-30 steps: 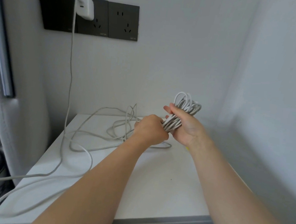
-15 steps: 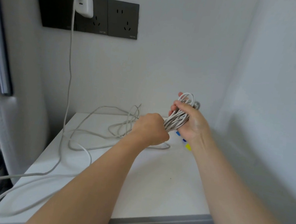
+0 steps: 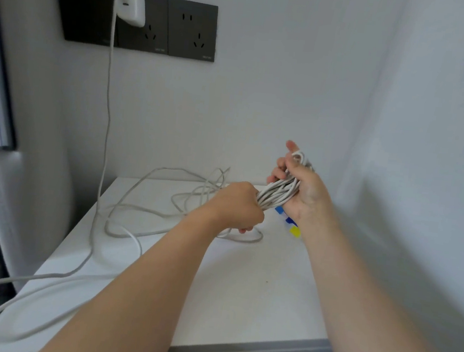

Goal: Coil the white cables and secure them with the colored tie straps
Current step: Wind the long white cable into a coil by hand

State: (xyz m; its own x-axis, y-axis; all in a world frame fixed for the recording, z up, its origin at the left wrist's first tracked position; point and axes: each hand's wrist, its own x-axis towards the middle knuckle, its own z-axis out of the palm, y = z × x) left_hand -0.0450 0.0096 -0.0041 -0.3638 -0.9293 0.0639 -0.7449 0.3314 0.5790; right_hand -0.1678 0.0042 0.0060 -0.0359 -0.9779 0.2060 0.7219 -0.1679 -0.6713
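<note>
Coiled white cable (image 3: pixel 279 191) sat clenched in both fists, left hand (image 3: pixel 236 206) and right hand (image 3: pixel 305 193), above a white tabletop (image 3: pixel 241 291); blue and yellow tie straps (image 3: pixel 289 222) lay beneath, loose cable (image 3: pixel 140 215) trailing to a wall charger (image 3: pixel 129 2).

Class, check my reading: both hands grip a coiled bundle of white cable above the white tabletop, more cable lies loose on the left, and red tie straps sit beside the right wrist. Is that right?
One detail is wrong. The head view shows the tie straps beside the right hand are blue and yellow, not red. The left hand and right hand do grip the cable bundle, with loose cable on the left of the tabletop.
</note>
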